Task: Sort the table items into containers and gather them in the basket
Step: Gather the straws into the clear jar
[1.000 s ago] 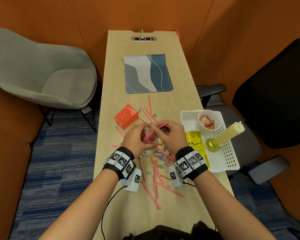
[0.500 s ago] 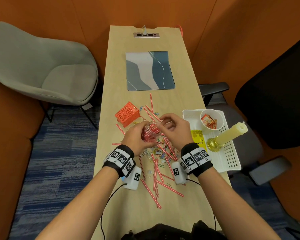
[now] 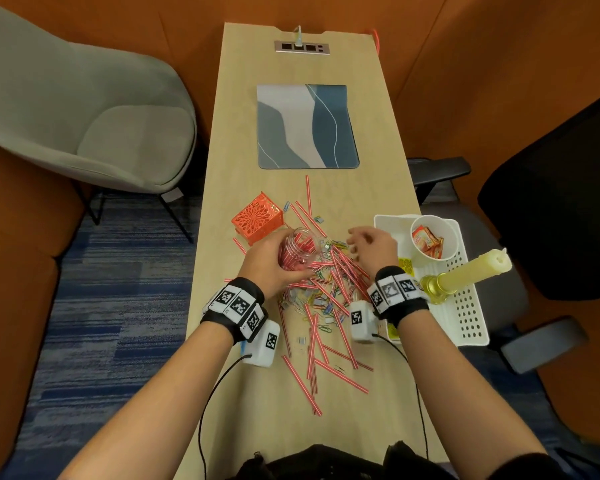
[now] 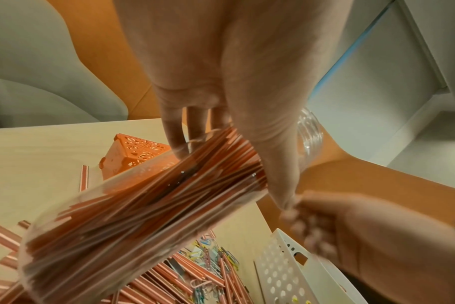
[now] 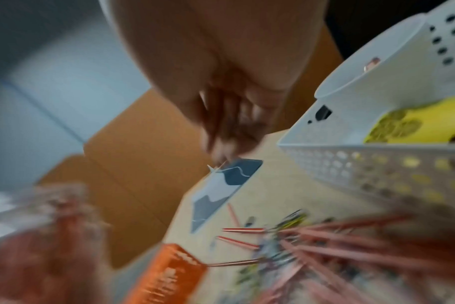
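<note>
Sorting in progress, left to right. Orange lattice box [image 3: 257,221]: apparently unfilled (interior not visible). Left hand [image 3: 269,263] wraps a clear jar [image 3: 300,249], tilted and partly filled with red striped straws [image 3: 329,327]. Many straws and coloured paper clips [image 3: 317,303] remain loose on the table [image 3: 263,410]. Right hand [image 3: 373,245], fingers loosely curled and seemingly empty, hovers over the pile. White basket [image 3: 471,323] holds a cup of sachets [image 3: 430,239] and a candle [image 3: 471,275]; most sorting remains.
</note>
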